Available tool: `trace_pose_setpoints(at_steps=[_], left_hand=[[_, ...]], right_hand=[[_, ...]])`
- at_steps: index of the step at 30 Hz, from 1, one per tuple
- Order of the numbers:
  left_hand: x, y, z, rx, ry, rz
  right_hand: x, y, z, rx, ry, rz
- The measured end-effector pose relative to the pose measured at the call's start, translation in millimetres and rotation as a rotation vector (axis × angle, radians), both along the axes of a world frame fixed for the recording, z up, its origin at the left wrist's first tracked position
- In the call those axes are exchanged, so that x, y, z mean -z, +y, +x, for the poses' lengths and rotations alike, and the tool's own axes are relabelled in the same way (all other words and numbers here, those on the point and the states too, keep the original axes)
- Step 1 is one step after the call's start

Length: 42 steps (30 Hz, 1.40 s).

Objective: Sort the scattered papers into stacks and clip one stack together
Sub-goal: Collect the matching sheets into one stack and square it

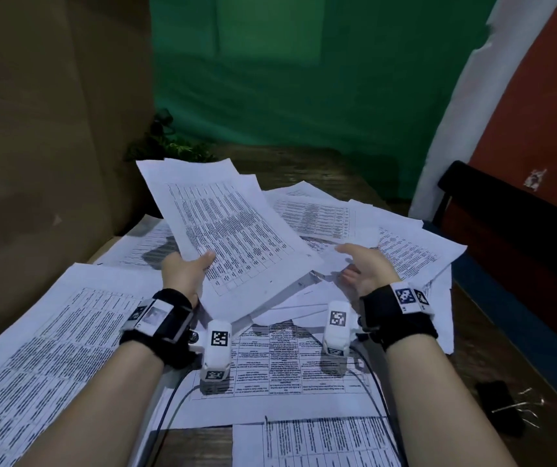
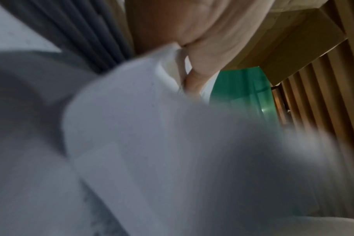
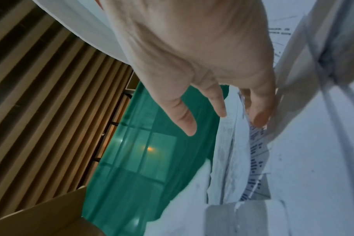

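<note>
Printed table sheets lie scattered over the wooden table [image 1: 492, 352]. My left hand [image 1: 188, 269] pinches a small bundle of sheets [image 1: 226, 227] by its near left edge, thumb on top, and holds it tilted above the pile. The same bundle [image 2: 152, 127] fills the left wrist view, blurred, with my fingers [image 2: 196, 76] behind it. My right hand [image 1: 361, 267] is beside the bundle's right edge, palm up and fingers straight, over loose sheets [image 1: 408, 251]. In the right wrist view its fingers [image 3: 184, 118] are spread, and the fingertips on the right touch the loose sheets [image 3: 305, 159].
A black binder clip [image 1: 499, 407] with loose wire handles lies on the table at the near right. Brown cardboard [image 1: 51, 129] stands along the left. A green curtain [image 1: 304, 79] hangs behind, a plant [image 1: 169, 146] sits at the back left, and a dark chair [image 1: 513, 224] stands at the right.
</note>
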State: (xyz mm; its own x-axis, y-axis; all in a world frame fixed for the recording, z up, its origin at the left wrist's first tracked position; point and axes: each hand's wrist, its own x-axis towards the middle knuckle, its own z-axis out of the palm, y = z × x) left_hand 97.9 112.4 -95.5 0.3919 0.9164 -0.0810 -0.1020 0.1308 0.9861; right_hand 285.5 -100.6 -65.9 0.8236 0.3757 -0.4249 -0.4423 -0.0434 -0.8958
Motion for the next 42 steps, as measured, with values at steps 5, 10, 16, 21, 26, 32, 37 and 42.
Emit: trace_pose_setpoints(at_steps=[5,10,16,21,26,32,37,42], left_hand=[[6,7,-2,-0.038,0.027,0.092],[15,26,2,-0.050,0.193,0.038],[10,14,2,0.029,0.035,0.029],[15,17,2,0.039,-0.064,-0.047],[24,34,6,-0.017,0.167,-0.010],[15,27,4,0.075,0.133,-0.067],[26,30,5,0.143,0.150,0.107],[17,23,5,0.163,0.110,0.156]], right_hand=[[14,11,5,-0.017,0.128,0.293],[1,-1,13,0.138,0.210,0.702],[-9,3,-11,-0.204,0.152,0.452],[-14,17,-46,-0.561,0.032,0.190],[-13,23,-68,-0.806,0.091,0.194],[-6,17,-30,-0.389,0.090,0.299],[12,-7,30,0.278,-0.046,0.251],[22,-13,46,0.199,0.043,0.442]])
